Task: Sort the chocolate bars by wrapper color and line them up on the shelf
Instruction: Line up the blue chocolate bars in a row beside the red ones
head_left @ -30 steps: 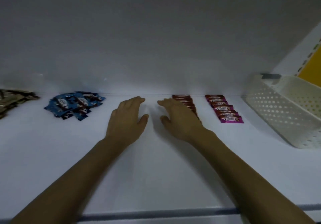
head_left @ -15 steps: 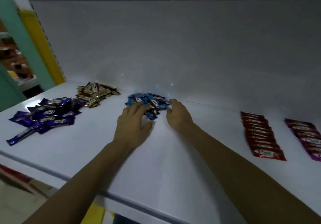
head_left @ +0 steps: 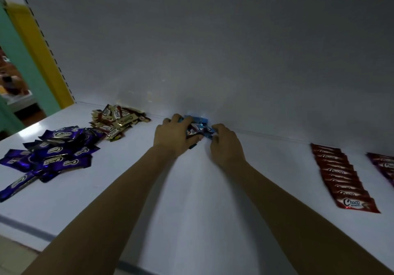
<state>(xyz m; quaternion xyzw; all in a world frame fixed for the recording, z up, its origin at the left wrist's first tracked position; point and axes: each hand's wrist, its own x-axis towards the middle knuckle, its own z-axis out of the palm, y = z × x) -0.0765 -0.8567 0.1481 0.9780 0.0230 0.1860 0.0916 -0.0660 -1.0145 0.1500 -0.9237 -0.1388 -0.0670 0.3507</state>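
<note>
- Gathering the blue bars [head_left: 197, 125] is the step in hand; they lie heaped at the back of the shelf [head_left: 191, 200], against its rear wall.
- Our left hand [head_left: 173, 139] curls over the heap's left side, and our right hand [head_left: 227, 146] closes its fingers on the right edge.
- The red row [head_left: 344, 178] lies lined up well to the right.
- Next, we judge, we must lift the bunch without shedding strays and lay it out beside that row.

Blue bars [head_left: 197, 125]; purple bars [head_left: 53, 157]; gold-brown bars [head_left: 117, 123]; red bars [head_left: 345, 180], white logo; shelf [head_left: 191, 210] white; upright [head_left: 42, 57] yellow
</note>
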